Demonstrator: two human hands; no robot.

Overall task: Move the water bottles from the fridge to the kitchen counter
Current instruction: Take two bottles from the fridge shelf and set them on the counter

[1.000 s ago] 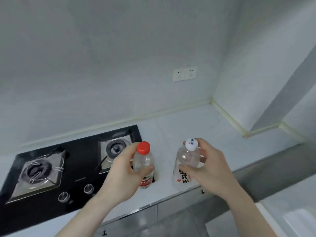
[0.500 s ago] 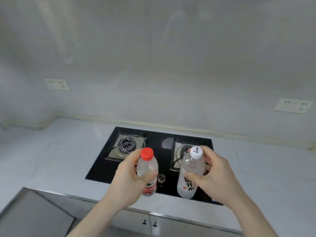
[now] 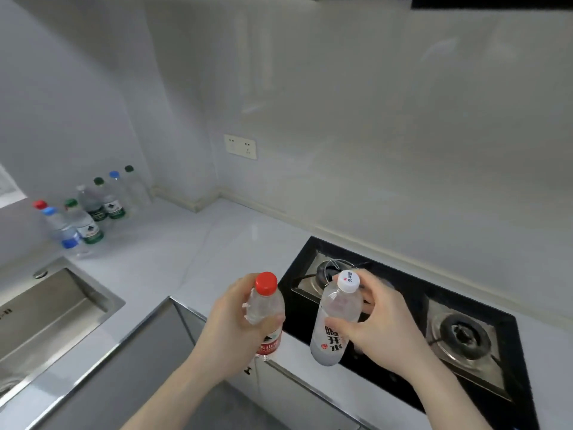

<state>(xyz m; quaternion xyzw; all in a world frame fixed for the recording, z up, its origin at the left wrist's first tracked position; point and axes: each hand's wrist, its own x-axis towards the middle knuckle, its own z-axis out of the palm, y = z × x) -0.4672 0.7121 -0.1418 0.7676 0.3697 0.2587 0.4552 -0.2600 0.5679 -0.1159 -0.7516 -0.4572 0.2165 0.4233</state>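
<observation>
My left hand (image 3: pixel 231 324) grips a clear bottle with a red cap and red label (image 3: pixel 266 305), held upright above the counter's front edge. My right hand (image 3: pixel 376 327) grips a taller clear bottle with a white cap and black characters (image 3: pixel 336 318), tilted slightly over the front left corner of the stove. Both bottles are in the air, side by side. Several water bottles (image 3: pixel 90 209) with green, blue and red caps stand on the pale counter (image 3: pixel 192 243) in the far left corner.
A black gas stove (image 3: pixel 418 308) with two burners is set into the counter at right. A steel sink (image 3: pixel 46 315) lies at left. A wall socket (image 3: pixel 240 146) sits on the back wall. Cabinet doors run below the counter edge.
The view has swung left along the counter, bringing the sink and the row of bottles into sight. Both hands still hold their bottles in front of me, now over the stove's left end.
</observation>
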